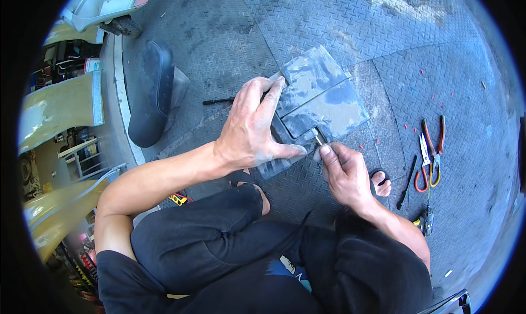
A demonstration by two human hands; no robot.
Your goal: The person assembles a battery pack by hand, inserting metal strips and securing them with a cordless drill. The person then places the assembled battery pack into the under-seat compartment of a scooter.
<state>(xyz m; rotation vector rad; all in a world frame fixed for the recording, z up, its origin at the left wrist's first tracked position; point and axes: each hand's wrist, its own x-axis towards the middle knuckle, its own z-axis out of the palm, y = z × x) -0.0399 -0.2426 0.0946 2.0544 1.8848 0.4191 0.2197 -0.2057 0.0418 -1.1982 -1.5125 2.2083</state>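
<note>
A flat, dusty, dark grey boxy part with a seam across it lies tilted in front of me. My left hand spans its left side, fingers at the far edge and thumb at the near edge, holding it. My right hand pinches a slim metal tool between thumb and fingers. The tool's tip meets the part's near edge, at a small notch; its exact kind is hidden by my fingers. A thin black rod sticks out to the left, beyond my left hand.
On the metal tread floor to the right lie scissors, pliers, a black stick and a yellow-and-grey tool. A black padded seat rests at left, near racks with curved panels. Small red bits are scattered about.
</note>
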